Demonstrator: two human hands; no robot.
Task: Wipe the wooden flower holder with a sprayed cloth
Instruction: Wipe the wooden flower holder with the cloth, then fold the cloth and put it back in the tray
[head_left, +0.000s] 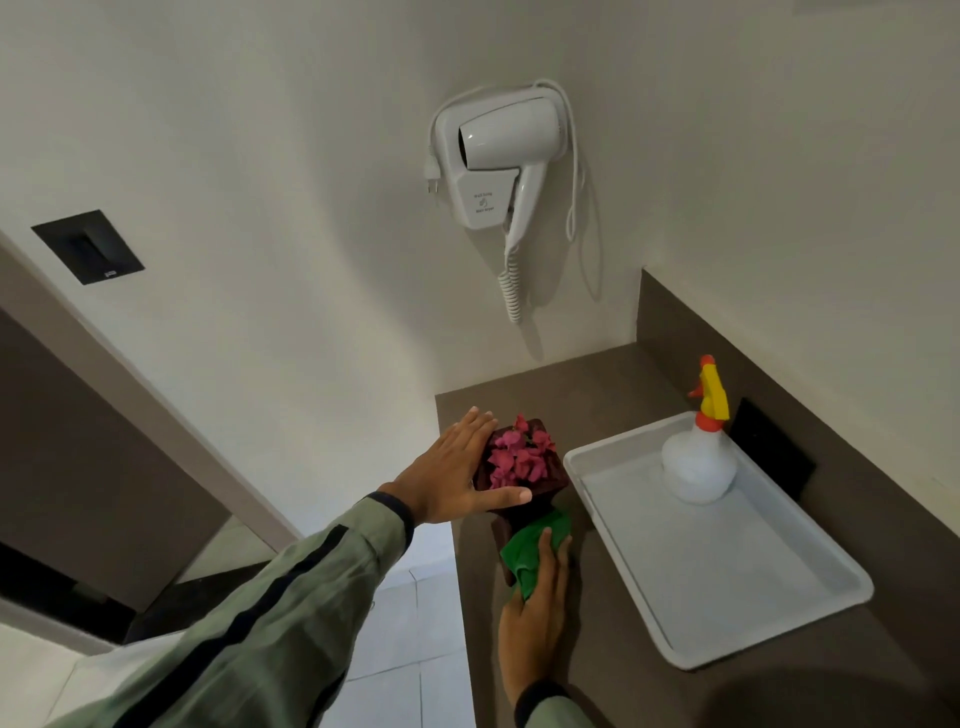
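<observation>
A dark wooden flower holder (551, 486) filled with pink flowers (519, 457) stands on the brown counter near its left edge. My left hand (457, 473) grips the holder's top from the left, with the thumb across its front rim. My right hand (535, 603) presses a green cloth (530, 553) against the holder's near, lower side. Hand and cloth hide the holder's lower part.
A white tray (769, 603) lies to the right on the counter (592, 649), with a clear spray bottle (698, 467) with a yellow-orange trigger at its far end. A white hair dryer (498, 156) hangs on the wall. The tiled floor drops off left of the counter.
</observation>
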